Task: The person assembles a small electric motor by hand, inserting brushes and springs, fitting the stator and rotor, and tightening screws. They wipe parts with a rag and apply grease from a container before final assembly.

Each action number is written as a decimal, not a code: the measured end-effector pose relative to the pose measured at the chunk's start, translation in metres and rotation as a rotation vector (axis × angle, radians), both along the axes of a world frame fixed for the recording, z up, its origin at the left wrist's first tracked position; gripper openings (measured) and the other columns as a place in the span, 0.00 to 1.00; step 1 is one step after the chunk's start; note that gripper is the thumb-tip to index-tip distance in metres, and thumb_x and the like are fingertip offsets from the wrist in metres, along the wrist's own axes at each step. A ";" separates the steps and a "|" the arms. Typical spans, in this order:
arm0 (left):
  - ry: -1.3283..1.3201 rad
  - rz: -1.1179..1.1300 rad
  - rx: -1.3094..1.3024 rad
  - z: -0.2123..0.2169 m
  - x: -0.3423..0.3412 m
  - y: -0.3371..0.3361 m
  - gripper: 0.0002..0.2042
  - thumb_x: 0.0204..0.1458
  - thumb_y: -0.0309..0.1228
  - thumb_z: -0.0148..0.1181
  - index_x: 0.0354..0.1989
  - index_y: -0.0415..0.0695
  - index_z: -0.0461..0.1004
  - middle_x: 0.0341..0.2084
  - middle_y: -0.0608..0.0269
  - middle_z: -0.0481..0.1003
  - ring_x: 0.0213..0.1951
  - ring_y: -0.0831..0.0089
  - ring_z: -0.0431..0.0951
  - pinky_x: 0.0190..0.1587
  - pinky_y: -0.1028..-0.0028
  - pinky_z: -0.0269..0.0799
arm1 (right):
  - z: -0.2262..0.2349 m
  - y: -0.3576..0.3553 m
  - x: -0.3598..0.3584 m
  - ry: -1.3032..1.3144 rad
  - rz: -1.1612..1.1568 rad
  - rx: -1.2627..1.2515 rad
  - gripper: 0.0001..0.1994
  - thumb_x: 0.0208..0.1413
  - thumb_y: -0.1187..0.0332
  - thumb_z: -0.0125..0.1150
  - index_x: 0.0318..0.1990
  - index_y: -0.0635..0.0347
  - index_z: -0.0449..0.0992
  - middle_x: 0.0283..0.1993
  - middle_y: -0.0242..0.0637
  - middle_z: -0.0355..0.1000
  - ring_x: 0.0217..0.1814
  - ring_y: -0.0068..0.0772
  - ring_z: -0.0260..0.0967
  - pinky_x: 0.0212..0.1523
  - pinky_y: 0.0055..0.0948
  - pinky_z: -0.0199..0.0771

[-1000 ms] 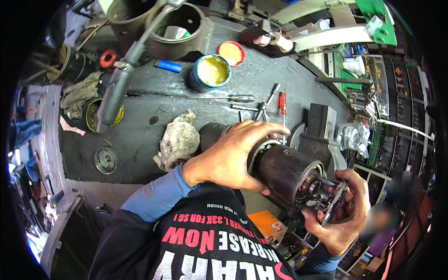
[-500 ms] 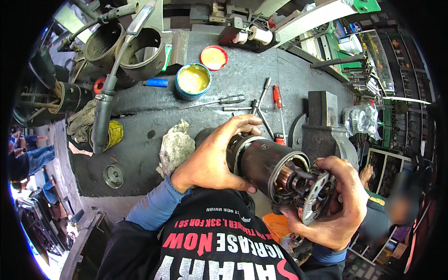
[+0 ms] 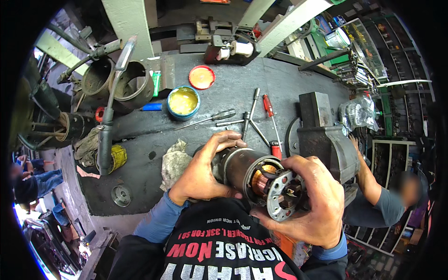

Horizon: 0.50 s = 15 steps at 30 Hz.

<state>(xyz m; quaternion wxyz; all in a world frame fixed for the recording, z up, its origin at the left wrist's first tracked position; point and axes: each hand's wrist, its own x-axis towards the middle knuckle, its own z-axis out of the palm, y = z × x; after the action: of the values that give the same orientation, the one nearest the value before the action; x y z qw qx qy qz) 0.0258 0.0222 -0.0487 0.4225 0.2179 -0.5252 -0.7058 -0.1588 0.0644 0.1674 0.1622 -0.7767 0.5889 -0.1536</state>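
Note:
In front of my chest I hold a dark cylindrical motor housing [image 3: 246, 164], tilted with its open end toward the lower right. My left hand [image 3: 204, 171] is wrapped round its far-left end, thumb below and fingers over the top. Copper windings of an armature [image 3: 262, 179] show in the open end. Just outside that opening is a round metal brush plate [image 3: 276, 203] with holes around its rim. My right hand [image 3: 318, 199] grips the plate's edge between thumb and fingers. Part of the plate's right side is hidden by those fingers.
On the bench [image 3: 275, 77] lie a T-handled wrench [image 3: 247, 123], a red screwdriver [image 3: 268, 106], a dark screwdriver [image 3: 224, 114], a grease tub [image 3: 183, 102] and its red lid [image 3: 202, 77]. A rag [image 3: 175, 163] is left of my hand. A vise [image 3: 326, 144] stands right. Another person's arm [image 3: 368, 179] reaches in there.
The brush plate has turned to show more of its face, and more copper shows in the housing's opening. Both hands keep hold. The other person's arm has come further into view.

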 end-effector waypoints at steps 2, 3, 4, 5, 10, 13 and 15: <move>-0.008 0.011 -0.010 -0.001 0.002 0.001 0.59 0.26 0.23 0.87 0.74 0.41 0.57 0.66 0.51 0.71 0.70 0.59 0.71 0.74 0.58 0.65 | 0.002 0.000 -0.002 0.080 0.061 -0.026 0.40 0.32 0.59 0.92 0.55 0.63 0.77 0.44 0.40 0.78 0.37 0.40 0.80 0.34 0.35 0.83; -0.001 0.012 -0.020 0.001 0.002 0.000 0.59 0.26 0.22 0.87 0.74 0.41 0.57 0.66 0.51 0.71 0.71 0.60 0.70 0.74 0.58 0.65 | 0.000 -0.001 -0.003 0.054 0.065 -0.054 0.39 0.31 0.60 0.92 0.54 0.64 0.77 0.44 0.41 0.79 0.37 0.42 0.80 0.36 0.36 0.83; -0.011 -0.005 0.019 0.003 0.001 0.001 0.60 0.26 0.24 0.88 0.75 0.40 0.57 0.66 0.51 0.71 0.71 0.60 0.70 0.75 0.58 0.64 | -0.003 0.001 -0.003 0.025 0.063 -0.079 0.39 0.31 0.61 0.92 0.53 0.64 0.78 0.44 0.42 0.79 0.37 0.43 0.80 0.37 0.37 0.83; -0.009 0.000 0.012 0.002 0.001 0.001 0.61 0.26 0.25 0.89 0.75 0.40 0.56 0.66 0.51 0.72 0.70 0.60 0.71 0.74 0.59 0.65 | -0.003 0.002 -0.001 0.022 0.043 -0.080 0.38 0.30 0.63 0.92 0.52 0.67 0.79 0.43 0.44 0.80 0.38 0.46 0.80 0.40 0.38 0.83; -0.087 0.036 -0.103 0.003 0.002 0.001 0.64 0.23 0.32 0.93 0.75 0.39 0.58 0.64 0.49 0.73 0.68 0.60 0.73 0.73 0.59 0.67 | -0.001 0.016 -0.007 0.068 -0.055 -0.115 0.45 0.19 0.56 0.87 0.51 0.71 0.78 0.44 0.43 0.78 0.44 0.36 0.76 0.45 0.31 0.77; -0.102 0.082 -0.122 0.002 0.002 0.003 0.65 0.22 0.35 0.94 0.75 0.40 0.59 0.63 0.48 0.74 0.67 0.59 0.75 0.72 0.58 0.68 | 0.000 0.015 -0.007 0.041 -0.072 -0.068 0.45 0.21 0.56 0.87 0.53 0.71 0.78 0.47 0.43 0.77 0.45 0.35 0.76 0.47 0.31 0.76; -0.107 0.083 -0.139 0.001 0.001 0.002 0.65 0.22 0.36 0.94 0.75 0.39 0.58 0.63 0.48 0.75 0.67 0.59 0.75 0.72 0.59 0.69 | 0.002 0.016 -0.006 0.070 -0.080 -0.054 0.46 0.22 0.55 0.88 0.54 0.71 0.77 0.49 0.43 0.76 0.46 0.35 0.76 0.48 0.31 0.75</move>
<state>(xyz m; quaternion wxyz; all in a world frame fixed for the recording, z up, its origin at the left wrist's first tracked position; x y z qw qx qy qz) 0.0265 0.0239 -0.0480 0.4371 0.2469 -0.5851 -0.6369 -0.1646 0.0808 0.1699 0.1142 -0.7616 0.6204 -0.1487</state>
